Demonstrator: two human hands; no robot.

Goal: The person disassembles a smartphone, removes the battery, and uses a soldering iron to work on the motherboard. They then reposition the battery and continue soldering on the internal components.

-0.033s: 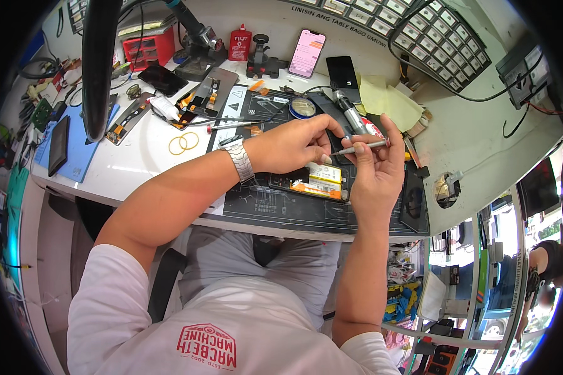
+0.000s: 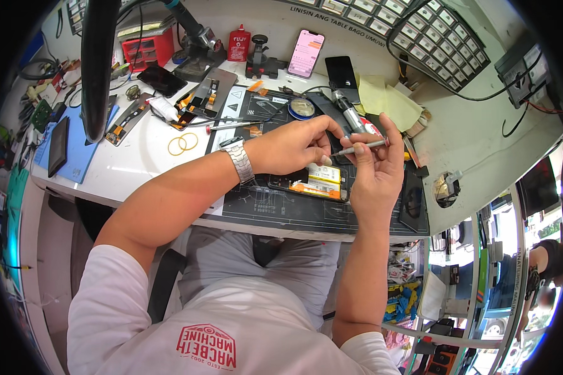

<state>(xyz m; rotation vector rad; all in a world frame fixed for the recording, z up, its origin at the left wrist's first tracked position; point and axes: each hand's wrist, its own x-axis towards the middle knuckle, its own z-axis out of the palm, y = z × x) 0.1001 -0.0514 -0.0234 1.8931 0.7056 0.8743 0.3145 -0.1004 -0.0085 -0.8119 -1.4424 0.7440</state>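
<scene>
In my right hand (image 2: 380, 181) a slim grey screwdriver (image 2: 370, 145) with a red end cap lies between thumb and fingers, its thin tip pointing left. My left hand (image 2: 286, 149) is closed, thumb and forefinger curled together close to that tip; whatever they pinch is too small to make out. Below both hands an opened phone (image 2: 339, 192) lies on the dark work mat (image 2: 263, 209), its battery and orange strips showing. My left hand hides part of it. A round, blue-rimmed container (image 2: 302, 108) stands just beyond my left hand.
A lit phone (image 2: 306, 54) leans at the back beside a dark phone (image 2: 342, 74). Another screwdriver (image 2: 228, 125), two yellow rings (image 2: 182, 144) and several phone parts lie to the left. A black lamp arm (image 2: 99, 69) hangs at upper left. A dark phone-sized panel (image 2: 412, 203) lies at right.
</scene>
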